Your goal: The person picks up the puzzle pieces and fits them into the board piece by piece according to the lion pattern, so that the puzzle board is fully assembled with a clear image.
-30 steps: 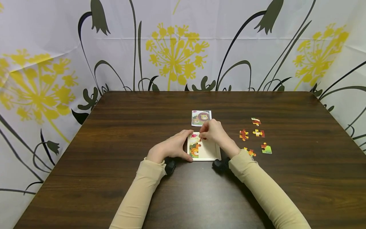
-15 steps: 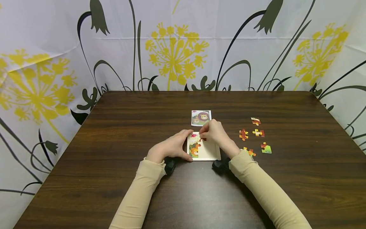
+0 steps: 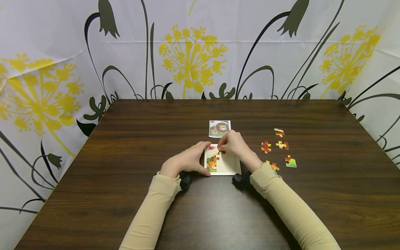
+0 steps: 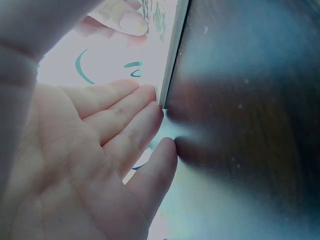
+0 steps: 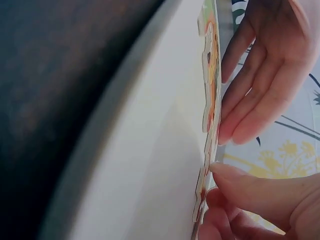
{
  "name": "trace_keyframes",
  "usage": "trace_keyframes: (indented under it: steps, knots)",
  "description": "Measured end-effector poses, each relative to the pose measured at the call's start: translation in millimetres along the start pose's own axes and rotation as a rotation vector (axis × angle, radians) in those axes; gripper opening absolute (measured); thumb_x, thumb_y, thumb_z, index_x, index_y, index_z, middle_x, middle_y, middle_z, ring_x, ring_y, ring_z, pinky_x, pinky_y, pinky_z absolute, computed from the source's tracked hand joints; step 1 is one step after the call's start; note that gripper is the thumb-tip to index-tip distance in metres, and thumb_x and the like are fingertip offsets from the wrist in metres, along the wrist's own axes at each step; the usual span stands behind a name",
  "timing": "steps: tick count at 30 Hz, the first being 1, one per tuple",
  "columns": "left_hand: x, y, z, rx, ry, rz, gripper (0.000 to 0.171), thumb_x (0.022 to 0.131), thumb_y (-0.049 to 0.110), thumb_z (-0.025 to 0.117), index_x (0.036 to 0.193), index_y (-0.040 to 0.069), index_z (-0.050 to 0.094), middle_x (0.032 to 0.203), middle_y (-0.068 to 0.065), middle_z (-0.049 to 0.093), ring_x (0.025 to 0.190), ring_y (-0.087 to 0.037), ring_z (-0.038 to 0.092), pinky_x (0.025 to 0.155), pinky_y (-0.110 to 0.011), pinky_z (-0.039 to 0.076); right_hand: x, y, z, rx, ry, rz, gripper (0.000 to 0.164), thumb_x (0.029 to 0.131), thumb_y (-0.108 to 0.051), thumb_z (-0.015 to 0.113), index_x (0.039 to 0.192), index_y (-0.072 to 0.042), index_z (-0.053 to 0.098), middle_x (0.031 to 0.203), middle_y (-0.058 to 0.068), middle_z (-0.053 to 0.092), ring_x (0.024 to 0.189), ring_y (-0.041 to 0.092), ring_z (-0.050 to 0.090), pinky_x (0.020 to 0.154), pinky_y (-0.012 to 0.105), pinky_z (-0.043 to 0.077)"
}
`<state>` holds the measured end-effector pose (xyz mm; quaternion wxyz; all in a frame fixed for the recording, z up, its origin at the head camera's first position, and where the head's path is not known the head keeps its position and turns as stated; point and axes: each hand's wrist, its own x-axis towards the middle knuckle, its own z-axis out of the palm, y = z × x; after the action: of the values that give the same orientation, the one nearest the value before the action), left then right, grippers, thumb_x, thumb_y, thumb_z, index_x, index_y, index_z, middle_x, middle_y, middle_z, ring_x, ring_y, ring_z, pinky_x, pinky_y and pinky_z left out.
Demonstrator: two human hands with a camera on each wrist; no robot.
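The right hand [image 3: 235, 144] pinched a puzzle piece [image 3: 222, 152] below it, over the tray [image 3: 229, 165] the left hand [image 3: 186, 160] touched, fingers outstretched.

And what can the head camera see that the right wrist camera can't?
Only the head view shows the lion card, the five loose pieces on the table's right side, and the person's sleeves.

Only the right wrist view shows the palm side of the left hand and the cut side edges of the placed pieces.

Both show the tray, the left hand, the right hand and the flowery cloth.
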<state>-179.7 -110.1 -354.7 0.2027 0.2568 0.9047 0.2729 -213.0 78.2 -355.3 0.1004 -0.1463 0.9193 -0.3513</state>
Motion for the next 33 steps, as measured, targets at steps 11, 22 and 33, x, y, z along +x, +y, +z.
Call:
trace_keyframes:
  steps: [11, 22, 33]
  knots:
    - [-0.2, -0.1, 0.4, 0.006, -0.005, -0.015, 0.101, 0.069, 0.029, 0.084, 0.145, 0.0, 0.025, 0.147, -0.016, 0.033, 0.135, -0.025, 0.035, 0.114, -0.038, 0.028, -4.5, 7.5, -3.3, -0.127, -0.026, -0.195, 0.018, 0.074, -0.006, 0.076, 0.091, -0.002, 0.073, 0.08, 0.008, 0.069, 0.073, 0.018, 0.056, 0.063, 0.023, 0.043]
    - [0.1, 0.2, -0.2, 0.01, -0.003, -0.002, 0.102, 0.069, 0.029, 0.084, 0.145, 0.0, 0.024, 0.147, -0.016, 0.033, 0.134, -0.026, 0.035, 0.113, -0.039, 0.029, -20.6, 12.9, -13.1, -0.309, -0.041, -0.231, 0.059, 0.079, -0.03, 0.074, 0.13, -0.006, 0.055, 0.121, 0.018, 0.058, 0.106, 0.035, 0.049, 0.088, 0.05, 0.042]
    - [-0.6, 1.8, -0.8, 0.013, -0.008, -0.014, 0.102, 0.069, 0.029, 0.084, 0.146, 0.0, 0.023, 0.146, -0.016, 0.033, 0.134, -0.026, 0.035, 0.113, -0.039, 0.029, -37.9, 27.6, -31.7, -0.321, -0.086, -0.209, 0.077, 0.082, -0.035, 0.071, 0.144, -0.005, 0.037, 0.14, 0.022, 0.044, 0.126, 0.041, 0.04, 0.1, 0.06, 0.035]
